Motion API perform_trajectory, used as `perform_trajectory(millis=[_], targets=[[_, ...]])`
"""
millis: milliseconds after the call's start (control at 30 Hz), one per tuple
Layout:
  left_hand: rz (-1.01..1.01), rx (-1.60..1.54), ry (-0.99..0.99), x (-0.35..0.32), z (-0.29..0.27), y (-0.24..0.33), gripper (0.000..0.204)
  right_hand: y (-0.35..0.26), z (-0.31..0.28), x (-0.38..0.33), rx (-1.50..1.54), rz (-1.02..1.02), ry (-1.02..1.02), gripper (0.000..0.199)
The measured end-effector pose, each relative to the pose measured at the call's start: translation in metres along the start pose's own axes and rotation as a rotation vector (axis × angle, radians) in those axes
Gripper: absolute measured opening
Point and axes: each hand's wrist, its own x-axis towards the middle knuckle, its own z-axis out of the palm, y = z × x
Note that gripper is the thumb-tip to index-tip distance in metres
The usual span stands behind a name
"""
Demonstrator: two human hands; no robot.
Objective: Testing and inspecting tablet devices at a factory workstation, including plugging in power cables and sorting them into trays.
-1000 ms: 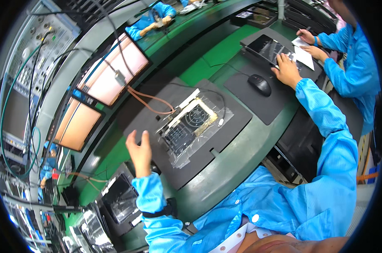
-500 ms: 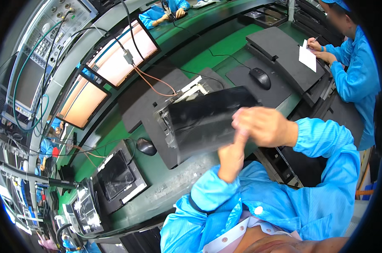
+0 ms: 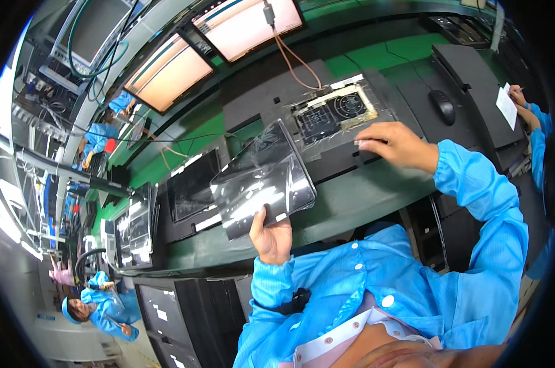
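My left hand (image 3: 272,238) grips a thin black glossy display panel (image 3: 265,184) by its near edge, thumb on top. Clear film with creases and bright reflections covers the panel, which is tilted above the bench's front edge. My right hand (image 3: 400,145) is apart from the panel, over the near right side of a test fixture (image 3: 370,110). Its thumb and fingers come together in a pinch; whether anything small is between them I cannot make out. The fixture has a pale frame around a dark board and a round fan-like part.
Another dark panel (image 3: 194,184) lies on a black pad to the left, beside film-covered panels (image 3: 133,230). Two lit monitors (image 3: 169,70) stand behind. A mouse (image 3: 441,107) sits at right, near a person's hand (image 3: 525,113) at a white sheet. Brown cables (image 3: 296,61) hang over the fixture.
The panel has moved left off the fixture, uncovering it, and is now in my left hand alone. My hands, close together before, have parted. The view has swung to the left.
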Motion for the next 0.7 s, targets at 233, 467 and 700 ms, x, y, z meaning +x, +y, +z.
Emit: perform_trajectory(millis=[233, 467, 700], targets=[[-0.066, -0.121, -0.078, 0.01, 0.003, -0.002, 0.035, -0.088, 0.03, 0.033, 0.455, 0.042, 0.012, 0.026], [-0.058, -0.043, -0.091, 0.005, 0.006, -0.002, 0.041, -0.088, 0.034, 0.044, 0.352, -0.006, 0.044, 0.025], [-0.08, 0.013, -0.087, 0.004, 0.002, -0.004, 0.04, -0.075, 0.032, 0.038, 0.363, -0.044, 0.083, 0.023]])
